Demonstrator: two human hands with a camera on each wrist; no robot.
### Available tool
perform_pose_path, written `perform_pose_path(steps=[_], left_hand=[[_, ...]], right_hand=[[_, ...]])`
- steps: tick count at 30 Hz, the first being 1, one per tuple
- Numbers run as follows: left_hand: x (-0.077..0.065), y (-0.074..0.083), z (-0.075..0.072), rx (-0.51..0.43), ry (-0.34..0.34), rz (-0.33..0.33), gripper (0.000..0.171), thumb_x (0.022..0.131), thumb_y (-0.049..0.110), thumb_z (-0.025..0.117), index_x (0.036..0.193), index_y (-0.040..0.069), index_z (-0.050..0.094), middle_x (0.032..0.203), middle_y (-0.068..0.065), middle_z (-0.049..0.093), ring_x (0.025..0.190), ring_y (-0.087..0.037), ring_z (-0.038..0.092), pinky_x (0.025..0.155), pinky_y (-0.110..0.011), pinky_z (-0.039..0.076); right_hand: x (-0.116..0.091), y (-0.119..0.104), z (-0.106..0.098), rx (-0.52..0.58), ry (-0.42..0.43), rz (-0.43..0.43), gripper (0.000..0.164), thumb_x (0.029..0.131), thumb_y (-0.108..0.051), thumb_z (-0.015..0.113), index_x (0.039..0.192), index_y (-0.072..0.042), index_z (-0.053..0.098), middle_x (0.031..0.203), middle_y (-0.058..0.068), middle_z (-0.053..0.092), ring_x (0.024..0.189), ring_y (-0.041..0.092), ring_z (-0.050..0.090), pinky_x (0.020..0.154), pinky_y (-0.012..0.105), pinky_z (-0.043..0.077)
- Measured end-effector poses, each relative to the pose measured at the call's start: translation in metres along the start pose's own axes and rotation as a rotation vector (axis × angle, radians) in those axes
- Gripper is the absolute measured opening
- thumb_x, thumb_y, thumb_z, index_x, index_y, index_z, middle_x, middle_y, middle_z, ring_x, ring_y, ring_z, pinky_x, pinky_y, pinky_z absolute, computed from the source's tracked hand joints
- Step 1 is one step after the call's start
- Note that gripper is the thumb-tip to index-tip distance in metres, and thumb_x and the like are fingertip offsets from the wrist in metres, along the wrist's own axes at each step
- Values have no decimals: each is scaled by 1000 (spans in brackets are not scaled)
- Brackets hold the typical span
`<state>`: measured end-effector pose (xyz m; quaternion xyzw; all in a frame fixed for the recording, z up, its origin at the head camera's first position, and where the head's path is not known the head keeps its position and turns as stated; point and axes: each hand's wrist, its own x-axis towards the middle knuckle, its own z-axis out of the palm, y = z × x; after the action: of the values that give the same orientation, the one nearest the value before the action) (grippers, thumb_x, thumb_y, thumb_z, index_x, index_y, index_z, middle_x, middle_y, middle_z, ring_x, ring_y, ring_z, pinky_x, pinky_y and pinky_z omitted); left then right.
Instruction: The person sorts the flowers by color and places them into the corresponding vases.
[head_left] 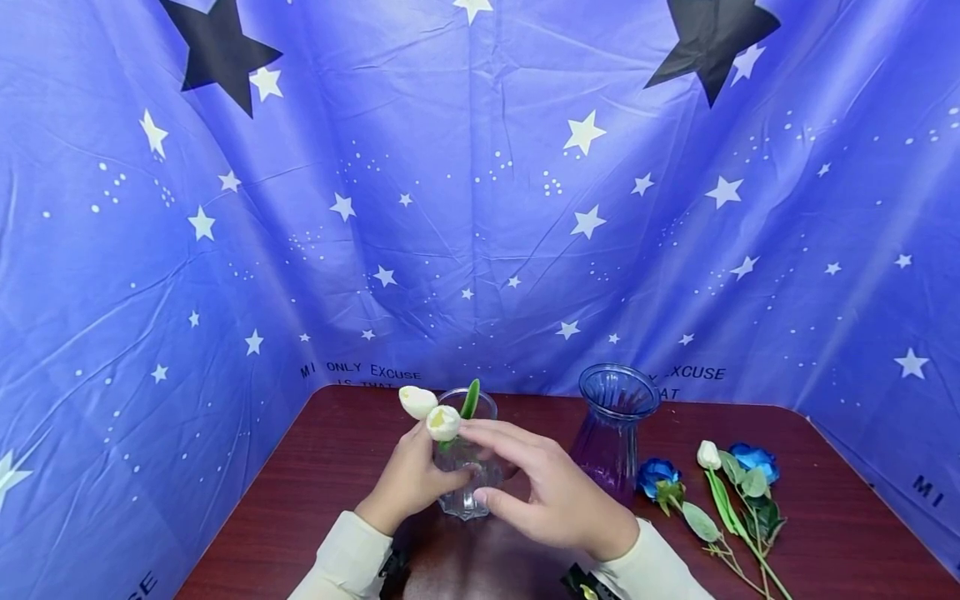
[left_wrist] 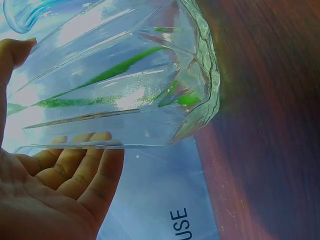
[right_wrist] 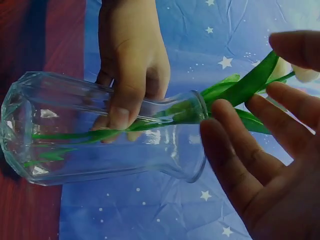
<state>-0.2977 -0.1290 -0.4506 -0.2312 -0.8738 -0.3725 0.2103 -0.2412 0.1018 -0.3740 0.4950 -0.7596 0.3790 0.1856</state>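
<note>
A clear glass vase [head_left: 467, 502] stands on the table, with two white tulips [head_left: 444, 423] leaning over its rim to the left. Their green leaves [right_wrist: 252, 82] spread above the mouth, and the stems [right_wrist: 85, 136] show through the glass. My left hand [head_left: 411, 479] grips the vase from the left, its thumb across the near side and its fingers around the far side. On the right, my right hand [head_left: 551, 492] is held beside the rim and blossoms with loosely extended fingers. In the right wrist view its fingertips [right_wrist: 212, 132] are at the rim; actual contact is unclear.
A taller blue-purple glass vase [head_left: 609, 442] stands to the right. Beside it lie a blue rose [head_left: 660, 479], another blue rose [head_left: 753, 461] and a white tulip [head_left: 708, 455] with leafy stems. A blue starred cloth [head_left: 480, 250] surrounds the dark red table [head_left: 322, 467].
</note>
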Motion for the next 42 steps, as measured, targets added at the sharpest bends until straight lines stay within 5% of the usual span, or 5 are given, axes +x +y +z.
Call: perform_pose_path(steps=[6,15,30,36,42], left_hand=[[1,-2,1,10,22,82,58,71,30,93,123,23,68,112,9,72,103,-9,69,89,-35,59],[2,0,3,26,20,115,60,75,31,92,123,8,65,114,2,70,111,-12,65,98,-39,56],[5,-3,4,55,82,239,52,79,46,88,120,23,65,109,10,70,100,-8,69,87,-33,59],[2,-4,2,44,78,185,57,69,31,93,119,16,67,108,4,73,96,-11,70,83,-34,60],[0,-3,1,50,46,137,62,69,30,91,124,14,68,116,-2,74,103,-18,72,88,-39,60]], right_hand=[[-2,-3,5,-55,-86,62,78,90,-21,77,159,-23,40,162,-9,42,143,13,49,110,38,50],[-2,-7,15,-33,-162,72,85,91,-21,75,163,-27,29,169,-6,30,141,12,49,107,32,50],[-3,-5,11,-81,-76,78,77,88,-18,77,157,-26,42,164,-8,39,140,12,51,108,38,51],[-3,-6,6,-43,-37,34,71,90,-13,75,153,-26,46,161,-1,44,109,9,67,91,32,57],[-4,-6,4,-20,-27,45,68,91,-13,75,152,-28,48,159,0,47,107,11,69,88,26,57]])
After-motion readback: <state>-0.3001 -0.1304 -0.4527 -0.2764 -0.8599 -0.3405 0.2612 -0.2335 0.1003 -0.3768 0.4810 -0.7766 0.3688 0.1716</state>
